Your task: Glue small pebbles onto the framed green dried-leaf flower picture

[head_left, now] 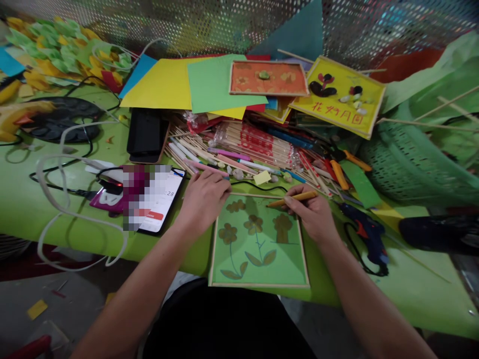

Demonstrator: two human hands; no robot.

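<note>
Hands are working over a framed green picture (258, 244) that is lying at the near edge of the surface (22, 199), its bottom rim hanging just past that edge. The picture is showing brown flowers on thin stems, leaves and a small tree shape, all inside a thin wooden frame. The right hand (312, 212) is closing around an orange pen (292, 198), holding it nearly level with its tip pointing left over the picture's top rim. The left hand (205, 197) is resting with curled fingers on the picture's top left corner, pressing it down and gripping nothing that can be made out.

A phone (157, 199) is lying just left of the left hand, with white cables looping beside it. A blue glue gun (368, 234) is sitting to the right of the right hand, near the surface's near edge. Behind the hands, a heap of wooden sticks (247, 144) and pens is spreading across the middle of the surface. Farther back, yellow and green paper sheets (209, 85) are overlapping, and an orange framed picture (268, 78) and a yellow framed picture (339, 97) are leaning toward the far edge.
</note>
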